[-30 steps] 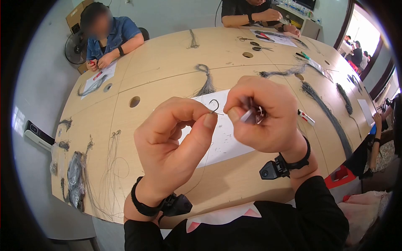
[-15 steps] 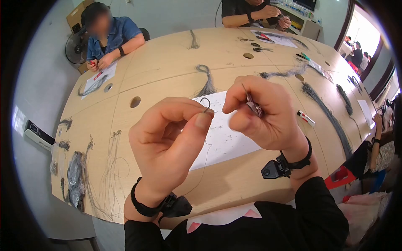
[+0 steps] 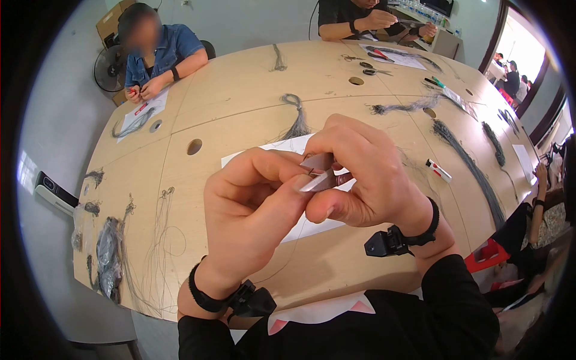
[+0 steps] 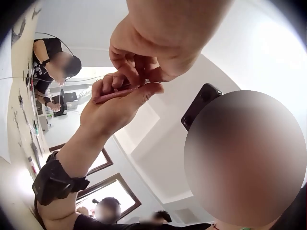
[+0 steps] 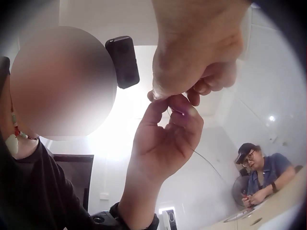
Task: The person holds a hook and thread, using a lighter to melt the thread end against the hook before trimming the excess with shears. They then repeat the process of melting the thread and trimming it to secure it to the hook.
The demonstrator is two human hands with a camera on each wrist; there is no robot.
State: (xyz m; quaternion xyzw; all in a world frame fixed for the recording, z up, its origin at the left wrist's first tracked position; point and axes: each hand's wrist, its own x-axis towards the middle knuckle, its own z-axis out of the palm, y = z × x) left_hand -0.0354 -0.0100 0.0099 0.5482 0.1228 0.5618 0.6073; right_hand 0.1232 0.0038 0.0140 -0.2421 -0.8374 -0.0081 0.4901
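Thumb and forefinger of my left hand (image 3: 252, 207) pinch a dark hook, mostly hidden between the fingers. A thin line (image 3: 287, 255) trails below that hand; in the right wrist view the line (image 5: 210, 162) runs down from it. My right hand (image 3: 369, 174) grips a small tool with flat grey metal blades (image 3: 321, 181), which lie against the left fingertips around the hook. In the left wrist view the tool's pinkish handle (image 4: 115, 94) lies along the right fingers. Beneath both hands is white paper (image 3: 240, 157) on the table (image 3: 240, 108).
A looped grey bundle (image 3: 293, 111) lies beyond the paper, a marker (image 3: 438, 170) and long grey bundles (image 3: 471, 168) to the right. At left are loose lines (image 3: 159, 240) and a plastic bag (image 3: 109, 258). Scissors (image 3: 375, 71) lie farther back. Two people sit across the table.
My right hand has moved left, bringing the tool from inside its curled fingers to the left fingertips. My left hand has shifted slightly right; its hook, plain to see before, is now mostly covered.
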